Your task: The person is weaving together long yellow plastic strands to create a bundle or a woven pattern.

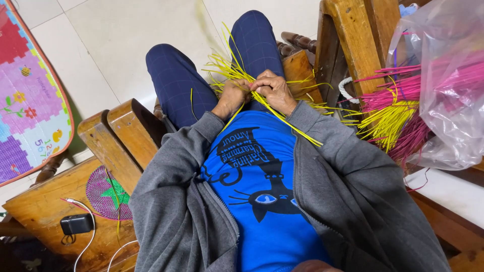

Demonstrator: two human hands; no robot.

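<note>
I sit in a wooden chair and look down at my lap. My left hand (233, 95) and my right hand (275, 89) are close together above my thighs, both closed on a cluster of thin yellow plastic strips (228, 68). The strips fan out to the left and away from me. A few long strips (288, 122) trail down across my blue shirt. What is between the fingers themselves is hidden.
A clear plastic bag (448, 100) with pink and yellow strips (390, 113) lies on my right by the chair's armrest (353, 35). The left armrest (118, 138), a woven purple and green disc (107, 194), a black charger with cable (76, 224) and a colourful play mat (27, 95) lie to my left.
</note>
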